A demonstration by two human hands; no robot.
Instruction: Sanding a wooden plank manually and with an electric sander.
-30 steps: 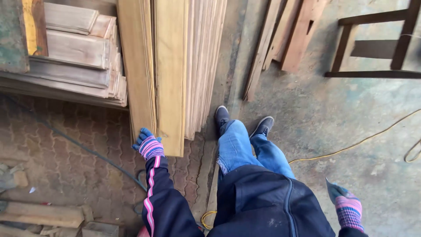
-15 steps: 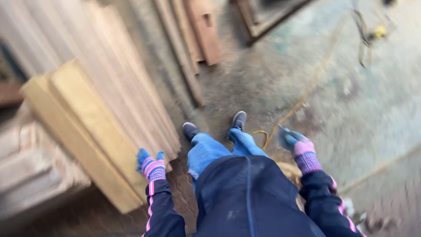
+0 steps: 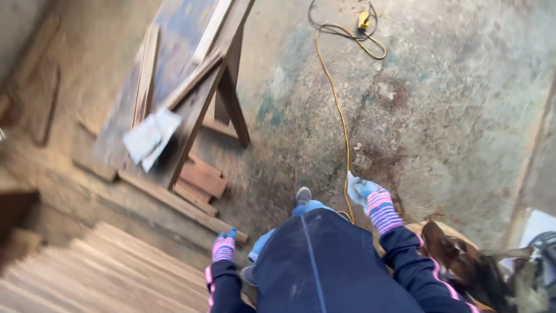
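A person in a dark jacket and blue jeans stands on a stained concrete floor (image 3: 463, 104), seen from above. The right hand (image 3: 366, 191), in a striped knit glove, is clamped on a pale folded sheet (image 3: 353, 186), held out in front of the body above a yellow cord (image 3: 337, 104) that trails across the floor. The left hand (image 3: 225, 243), also gloved, hangs free near a stack of wooden boards (image 3: 104, 272); whether its fingers are curled cannot be told. A wooden desk (image 3: 174, 75) stands ahead on the left.
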